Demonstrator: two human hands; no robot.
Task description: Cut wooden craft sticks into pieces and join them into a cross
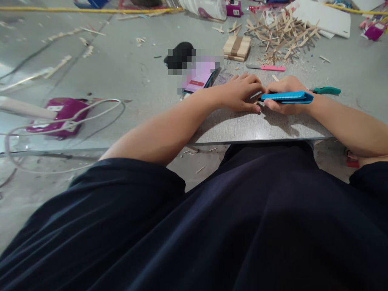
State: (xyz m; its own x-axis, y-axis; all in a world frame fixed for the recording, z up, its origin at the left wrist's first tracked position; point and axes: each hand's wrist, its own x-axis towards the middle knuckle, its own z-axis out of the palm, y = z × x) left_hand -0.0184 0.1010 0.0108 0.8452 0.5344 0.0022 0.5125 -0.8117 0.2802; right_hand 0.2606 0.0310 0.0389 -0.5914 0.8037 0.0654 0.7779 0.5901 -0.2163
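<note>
My right hand (287, 91) is closed around a blue utility knife (286, 97), its dark tip pointing left at my left hand. Palm down near the table's front edge, my left hand (244, 93) has its fingers stretched out and its thumb apart. Whatever lies under those fingers is hidden. Just past my right hand a pale wooden stick (275, 78) pokes out. Behind the hands lies a craft knife with a pink handle (273, 68). Green-handled pliers (327, 90) rest beside my right wrist, partly covered by it.
A phone (198, 76) and a black mouse-like object (180, 54) lie beyond my left forearm. Farther back are a banded stack of wooden sticks (237, 47) and a heap of stick pieces (281, 34). A purple power strip (65, 117) with white cables sits at left.
</note>
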